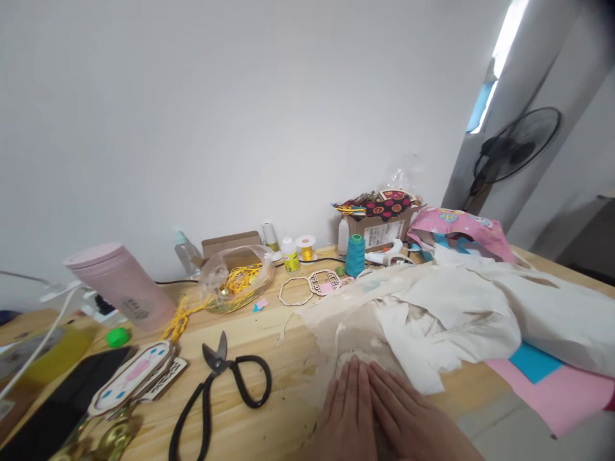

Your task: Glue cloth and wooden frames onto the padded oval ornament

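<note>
My left hand (350, 406) lies flat, palm down, on a sheer whitish fabric (358, 330) at the front of the table. Beside it rests my right hand (406, 413), also flat, its fingertips meeting those of the left. Both hands have straight fingers, and what lies under the palms is hidden. White cloth (423, 320) spreads crumpled to the right, overlapping the sheer piece. Left of my hands are black-handled scissors (218, 365) with parted blades. Beyond the fabric are two thin octagonal frames, a plain one (295, 291) and a latticed one (325, 282).
A teal thread cone (355, 256), a glue bottle (290, 255) and a full cardboard box (382, 230) stand along the wall. To the left are a pink tumbler (122, 285), a black phone-like slab (67, 410) and a bag of yellow cord (237, 278). Pink and blue sheets (552, 390) overhang the right edge.
</note>
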`<state>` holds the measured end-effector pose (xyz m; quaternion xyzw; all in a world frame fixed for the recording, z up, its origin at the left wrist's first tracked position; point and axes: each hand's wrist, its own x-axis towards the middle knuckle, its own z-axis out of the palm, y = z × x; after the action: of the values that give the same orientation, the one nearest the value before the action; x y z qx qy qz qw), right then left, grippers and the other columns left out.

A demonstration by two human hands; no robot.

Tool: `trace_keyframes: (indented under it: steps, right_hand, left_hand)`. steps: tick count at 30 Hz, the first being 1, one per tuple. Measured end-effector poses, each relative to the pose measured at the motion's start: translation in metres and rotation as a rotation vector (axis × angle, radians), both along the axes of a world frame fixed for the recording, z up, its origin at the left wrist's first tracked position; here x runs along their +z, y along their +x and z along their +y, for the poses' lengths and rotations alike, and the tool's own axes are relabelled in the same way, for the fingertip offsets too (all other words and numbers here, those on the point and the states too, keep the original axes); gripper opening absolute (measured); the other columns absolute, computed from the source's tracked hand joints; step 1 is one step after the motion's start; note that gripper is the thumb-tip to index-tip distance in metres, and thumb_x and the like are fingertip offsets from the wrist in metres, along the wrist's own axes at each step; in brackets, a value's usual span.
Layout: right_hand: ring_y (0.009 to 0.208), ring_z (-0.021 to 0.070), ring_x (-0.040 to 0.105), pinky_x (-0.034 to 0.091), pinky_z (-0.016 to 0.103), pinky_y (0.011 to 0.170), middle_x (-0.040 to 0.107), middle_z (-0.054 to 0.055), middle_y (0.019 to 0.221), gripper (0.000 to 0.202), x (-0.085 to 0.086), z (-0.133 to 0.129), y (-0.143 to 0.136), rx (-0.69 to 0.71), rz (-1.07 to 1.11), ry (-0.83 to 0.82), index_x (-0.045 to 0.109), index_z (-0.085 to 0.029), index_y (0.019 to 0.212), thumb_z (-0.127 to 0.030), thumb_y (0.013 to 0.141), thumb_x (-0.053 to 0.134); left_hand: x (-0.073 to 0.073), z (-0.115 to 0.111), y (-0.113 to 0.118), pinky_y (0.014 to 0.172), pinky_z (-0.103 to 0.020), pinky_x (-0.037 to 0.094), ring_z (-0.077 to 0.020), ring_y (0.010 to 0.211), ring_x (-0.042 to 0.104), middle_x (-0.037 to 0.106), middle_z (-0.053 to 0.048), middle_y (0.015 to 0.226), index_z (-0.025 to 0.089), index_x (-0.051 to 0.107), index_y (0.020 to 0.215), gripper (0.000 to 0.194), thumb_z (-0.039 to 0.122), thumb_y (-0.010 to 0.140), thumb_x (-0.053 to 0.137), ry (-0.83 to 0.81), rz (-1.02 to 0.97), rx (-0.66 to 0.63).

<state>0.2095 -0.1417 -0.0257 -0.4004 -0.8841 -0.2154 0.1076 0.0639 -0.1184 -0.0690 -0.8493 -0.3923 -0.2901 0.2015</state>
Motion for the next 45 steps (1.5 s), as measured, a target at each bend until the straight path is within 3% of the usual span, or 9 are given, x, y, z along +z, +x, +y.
trace_keyframes:
  steps: [5,9,12,15,20,27,32,40,45]
  right_hand:
    - [0.107,0.0201,0.052,0.049,0.027,0.082,0.054,0.011,0.119,0.04,0.0,0.003,0.009,0.007,0.042,-0.081,0.051,-0.008,0.116,-0.023,0.08,0.045]
    - [0.11,0.0173,0.05,0.043,0.028,0.092,0.053,0.007,0.121,0.053,0.027,0.014,0.019,0.1,0.153,-0.421,0.048,-0.013,0.12,-0.01,0.068,0.043]
    - [0.115,0.0184,0.044,0.038,0.035,0.096,0.048,0.008,0.126,0.057,0.047,0.023,0.014,-0.041,0.261,-0.47,0.046,-0.01,0.122,-0.005,0.066,0.037]
    - [0.116,0.0208,0.044,0.038,0.035,0.097,0.046,0.011,0.126,0.047,0.054,0.028,0.004,-0.056,0.256,-0.53,0.045,-0.007,0.122,-0.015,0.077,0.041]
    - [0.118,0.022,0.041,0.033,0.033,0.1,0.044,0.013,0.127,0.06,0.052,0.023,0.002,-0.045,0.217,-0.523,0.043,-0.007,0.124,-0.044,0.077,0.05]
    - [0.119,0.0239,0.04,0.035,0.034,0.097,0.042,0.014,0.129,0.064,0.044,0.024,0.004,-0.032,0.194,-0.458,0.043,-0.005,0.124,-0.049,0.077,0.048]
    - [0.121,0.0242,0.036,0.034,0.036,0.099,0.039,0.014,0.131,0.061,0.037,0.024,0.003,-0.052,0.224,-0.483,0.043,-0.007,0.124,-0.043,0.076,0.052]
    - [0.122,0.0233,0.034,0.035,0.036,0.098,0.036,0.012,0.133,0.058,0.034,0.02,0.003,-0.079,0.232,-0.503,0.039,-0.008,0.127,-0.036,0.077,0.051]
    - [0.122,0.0238,0.034,0.035,0.039,0.098,0.036,0.011,0.133,0.058,0.037,0.018,0.0,-0.097,0.218,-0.508,0.038,-0.01,0.128,-0.032,0.076,0.05]
  left_hand:
    - [0.001,0.013,-0.015,0.081,-0.025,0.045,-0.0173,0.105,0.053,0.061,-0.005,0.113,0.009,0.048,0.116,0.041,0.03,0.082,0.039,0.117,0.184,-0.085]
    - [-0.004,0.01,-0.009,0.083,-0.029,0.045,-0.0186,0.105,0.053,0.063,-0.006,0.11,0.011,0.051,0.114,0.037,0.018,0.081,0.036,0.095,0.094,-0.002]
    - [-0.008,0.007,-0.003,0.08,-0.029,0.046,-0.0189,0.103,0.055,0.064,-0.006,0.108,0.012,0.051,0.114,0.037,0.014,0.079,0.037,0.111,0.052,0.019]
    - [-0.012,0.006,-0.001,0.078,-0.029,0.048,-0.0189,0.098,0.058,0.067,-0.006,0.102,0.012,0.052,0.113,0.037,0.014,0.078,0.04,0.1,0.027,0.053]
    - [-0.015,0.007,0.0,0.077,-0.029,0.047,-0.0184,0.097,0.059,0.066,-0.007,0.103,0.013,0.058,0.105,0.034,0.016,0.082,0.034,0.076,0.009,0.053]
    - [-0.026,0.007,-0.006,0.083,-0.036,0.042,-0.02,0.095,0.06,0.065,-0.007,0.105,0.016,0.034,0.128,0.043,0.021,0.086,0.03,0.127,-0.028,0.114]
    - [-0.026,0.007,-0.017,0.087,-0.035,0.038,-0.0166,0.091,0.061,0.067,-0.006,0.1,0.015,0.021,0.133,0.05,0.01,0.084,0.026,0.174,-0.067,0.134]
    - [-0.016,0.004,-0.026,0.083,-0.04,0.042,-0.0178,0.098,0.057,0.061,-0.001,0.112,0.022,0.051,0.114,0.044,0.004,0.077,0.034,0.041,0.082,0.124]
    - [-0.004,0.014,-0.035,0.075,-0.038,0.047,-0.0207,0.103,0.054,0.057,-0.001,0.118,0.018,0.047,0.119,0.041,0.013,0.079,0.037,0.027,0.234,0.043]
